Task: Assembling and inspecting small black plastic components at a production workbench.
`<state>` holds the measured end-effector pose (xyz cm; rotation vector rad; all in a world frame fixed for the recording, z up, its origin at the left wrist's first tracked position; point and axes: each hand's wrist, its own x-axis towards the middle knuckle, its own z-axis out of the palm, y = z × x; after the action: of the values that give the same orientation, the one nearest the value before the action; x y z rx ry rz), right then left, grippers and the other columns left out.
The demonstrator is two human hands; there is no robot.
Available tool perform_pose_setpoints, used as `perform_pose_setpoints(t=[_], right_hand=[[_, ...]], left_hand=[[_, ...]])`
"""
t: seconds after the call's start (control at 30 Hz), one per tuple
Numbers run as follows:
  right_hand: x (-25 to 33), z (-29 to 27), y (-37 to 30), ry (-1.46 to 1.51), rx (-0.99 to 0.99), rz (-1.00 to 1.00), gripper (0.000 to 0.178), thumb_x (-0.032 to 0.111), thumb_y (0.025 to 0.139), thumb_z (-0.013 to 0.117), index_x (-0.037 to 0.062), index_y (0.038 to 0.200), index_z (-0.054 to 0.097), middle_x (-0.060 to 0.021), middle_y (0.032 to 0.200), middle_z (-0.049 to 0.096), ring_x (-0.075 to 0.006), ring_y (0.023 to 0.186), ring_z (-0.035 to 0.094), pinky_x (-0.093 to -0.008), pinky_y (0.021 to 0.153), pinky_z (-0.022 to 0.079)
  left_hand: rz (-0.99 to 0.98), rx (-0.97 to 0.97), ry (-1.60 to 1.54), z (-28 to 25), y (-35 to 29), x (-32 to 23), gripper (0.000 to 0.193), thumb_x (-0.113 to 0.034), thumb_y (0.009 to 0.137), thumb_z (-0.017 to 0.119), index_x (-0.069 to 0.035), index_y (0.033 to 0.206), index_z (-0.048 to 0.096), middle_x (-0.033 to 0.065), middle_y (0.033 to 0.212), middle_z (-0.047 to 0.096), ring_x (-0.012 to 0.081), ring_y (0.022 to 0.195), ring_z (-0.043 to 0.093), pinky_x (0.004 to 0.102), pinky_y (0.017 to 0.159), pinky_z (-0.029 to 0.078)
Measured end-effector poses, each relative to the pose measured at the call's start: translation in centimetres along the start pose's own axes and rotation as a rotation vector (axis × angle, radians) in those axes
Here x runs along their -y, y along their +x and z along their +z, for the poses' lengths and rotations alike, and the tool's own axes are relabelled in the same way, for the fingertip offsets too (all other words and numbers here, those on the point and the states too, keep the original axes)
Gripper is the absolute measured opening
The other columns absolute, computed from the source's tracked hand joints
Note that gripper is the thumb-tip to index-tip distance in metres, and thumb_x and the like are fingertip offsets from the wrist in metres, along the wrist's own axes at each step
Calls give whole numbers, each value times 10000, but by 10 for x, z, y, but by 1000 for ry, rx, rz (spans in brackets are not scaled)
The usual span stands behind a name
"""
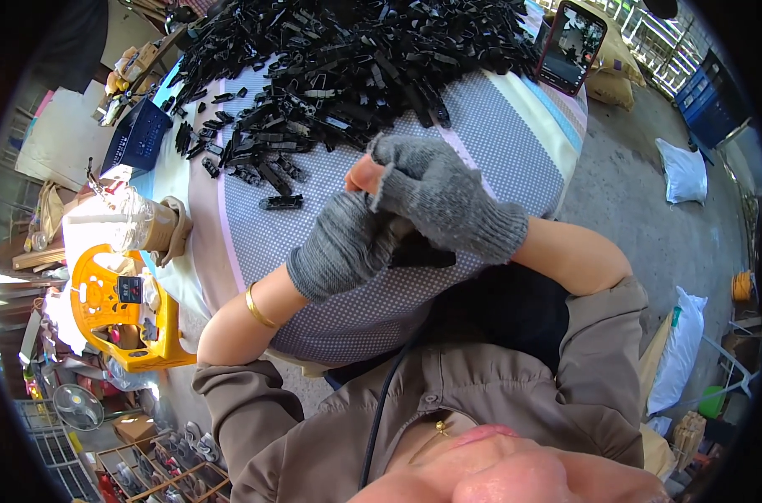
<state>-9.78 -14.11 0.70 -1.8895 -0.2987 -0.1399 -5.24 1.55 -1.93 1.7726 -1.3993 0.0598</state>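
Note:
My left hand (340, 245) and my right hand (435, 191), both in grey knitted fingerless gloves, meet above the near part of a cloth-covered table (263, 239). Their fingers are curled against each other, and whatever is between them is hidden. The right hand lies partly over the left, with a bare thumb or fingertip showing. Just below the right hand is a black patch (423, 253) that I cannot make out. A big pile of small black plastic clips (356, 63) covers the far side of the table. One loose black clip (281, 202) lies left of my hands.
A phone (572, 46) stands upright at the far right table edge. On the left are a dark blue basket (138, 137), a clear cup (134, 222) and a yellow chair (96, 293). White sacks (681, 172) lie on the floor at right. A black cord (381, 411) hangs before my chest.

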Motion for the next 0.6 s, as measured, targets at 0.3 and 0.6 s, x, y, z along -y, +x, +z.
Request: perform_pose_setpoints(t=[0.3,0.6], right_hand=[[-41,-76,41,-570,-174,-309,254,264,885,558,24,895,639,-60,800,625,-124,702,584,-278,662,483],[-66,-84,45,-956,-219,-152,163,176,793,625,29,863,629,-118,792,619,-235,770,623,-344,686,499]], left_hand=[[-112,213,472,-31,12,7,513,-394,779,639,-104,1189,533,155,1141,505,286,915,581,354,775,493],[-660,317,772,-90,-36,31,371,-300,764,657,-89,1062,589,144,956,573,283,847,586,368,779,471]])
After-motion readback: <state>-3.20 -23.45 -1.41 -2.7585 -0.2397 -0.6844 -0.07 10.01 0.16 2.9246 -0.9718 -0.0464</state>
